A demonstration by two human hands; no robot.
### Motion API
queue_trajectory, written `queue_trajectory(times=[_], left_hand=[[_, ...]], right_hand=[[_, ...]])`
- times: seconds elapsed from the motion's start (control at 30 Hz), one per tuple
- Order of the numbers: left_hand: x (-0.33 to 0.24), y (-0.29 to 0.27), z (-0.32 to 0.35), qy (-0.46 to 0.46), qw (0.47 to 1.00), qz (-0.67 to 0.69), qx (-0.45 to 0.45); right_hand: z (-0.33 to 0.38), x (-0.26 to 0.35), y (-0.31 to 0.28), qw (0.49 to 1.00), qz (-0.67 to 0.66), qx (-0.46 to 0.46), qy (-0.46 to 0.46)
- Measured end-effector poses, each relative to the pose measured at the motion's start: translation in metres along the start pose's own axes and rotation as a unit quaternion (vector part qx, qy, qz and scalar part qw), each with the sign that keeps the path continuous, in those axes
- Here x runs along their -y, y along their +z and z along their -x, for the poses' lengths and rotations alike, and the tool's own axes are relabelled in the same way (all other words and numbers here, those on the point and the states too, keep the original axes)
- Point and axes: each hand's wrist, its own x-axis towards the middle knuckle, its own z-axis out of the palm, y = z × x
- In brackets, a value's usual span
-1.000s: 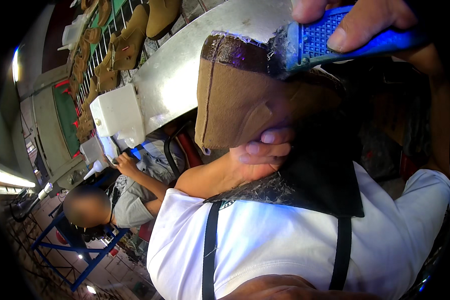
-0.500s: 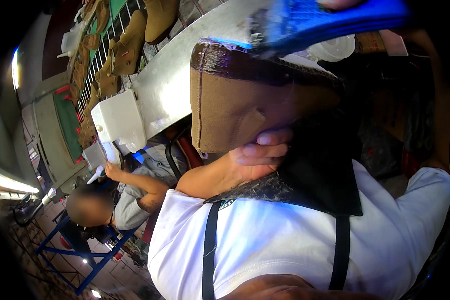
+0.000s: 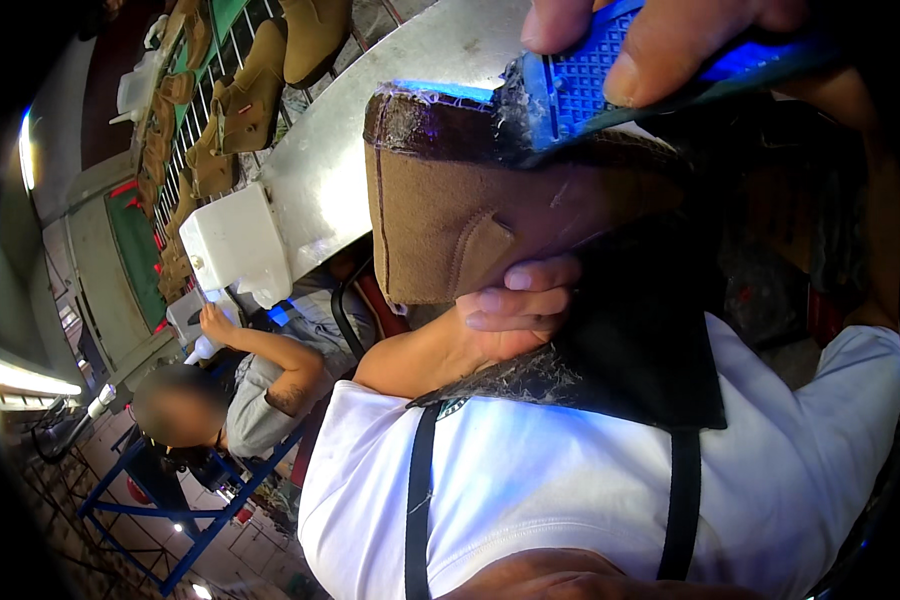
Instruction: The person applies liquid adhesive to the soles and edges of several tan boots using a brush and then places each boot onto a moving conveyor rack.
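Note:
My left hand (image 3: 520,305) grips a brown suede shoe (image 3: 440,220) from below, fingers wrapped against its side. The shoe is held upside down, with a dark, glossy wet-looking band along its upper edge and a bright bluish strip on top. My right hand (image 3: 660,50) pinches a blue brush (image 3: 580,95) with a textured handle. Its dark, clotted bristle end touches the dark band. Part of the shoe's right side is lost in shadow.
A metal bench top (image 3: 320,180) runs behind the shoe. Brown shoes (image 3: 245,100) stand on a wire rack at upper left. A white plastic container (image 3: 235,245) sits at the bench edge. A co-worker in a grey shirt (image 3: 270,410) sits at left. A black apron (image 3: 640,350) covers my lap.
My right hand has brought the brush down and turned it, so more fingers show and its tip lies against the dark band. The shoe has shifted slightly left. The co-worker's hand has moved slightly.

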Motion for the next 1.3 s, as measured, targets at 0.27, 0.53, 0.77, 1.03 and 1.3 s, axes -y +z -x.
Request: queue_trajectory(times=[0.27,0.53,0.77,1.03,1.3], left_hand=[[0.002,0.002,-0.001,-0.006,1.0,0.008,-0.001],[0.003,0.008,0.001,-0.009,1.0,0.004,-0.024],[0.003,0.005,0.004,-0.012,1.0,0.004,-0.014],[-0.002,0.0,0.007,-0.033,0.999,0.013,-0.016],[-0.004,0.001,0.009,-0.037,0.999,-0.01,-0.015]], right_hand=[[0.007,0.016,0.02,0.999,0.004,-0.028,0.032],[0.003,0.018,0.018,0.999,0.015,-0.016,0.039],[-0.011,0.007,-0.001,0.998,0.045,0.034,0.012],[-0.029,0.007,-0.02,0.99,0.089,0.112,-0.021],[-0.04,0.009,-0.022,0.983,0.106,0.147,-0.032]])
